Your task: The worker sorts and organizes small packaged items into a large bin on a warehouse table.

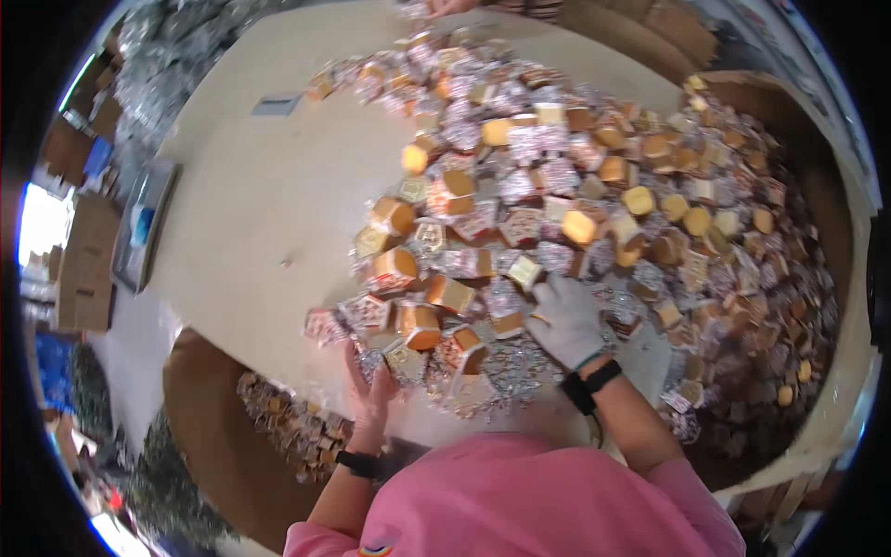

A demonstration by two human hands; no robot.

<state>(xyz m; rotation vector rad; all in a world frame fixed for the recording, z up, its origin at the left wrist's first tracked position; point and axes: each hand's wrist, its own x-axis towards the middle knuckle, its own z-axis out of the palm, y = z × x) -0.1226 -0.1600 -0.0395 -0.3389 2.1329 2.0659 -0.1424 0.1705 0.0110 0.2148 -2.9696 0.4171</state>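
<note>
Small house-shaped ornaments (pixel 394 266) with orange-tan, pink and white sides and silvery glitter lie in a broad heap on the table. My bare left hand (pixel 368 399) is at the heap's near left edge, thumb and fingers apart. It touches or nearly touches a glittery piece (pixel 370 360) between them; a firm grip does not show. My right hand (pixel 568 323), in a white glove, reaches into the middle of the heap with thumb and fingers apart. Near its fingertips is a pale, yellowish ornament (pixel 525 271). Some right fingertips are blurred against the heap.
Loose silver glitter (pixel 529 369) lies between my hands. A large cardboard bin (pixel 807 121) full of ornaments stands right; another cardboard bin (pixel 209 399) with ornaments is lower left. A grey card (pixel 277 104) lies on the beige table (pixel 251 195). Another person's hand (pixel 450 7) shows at the far edge.
</note>
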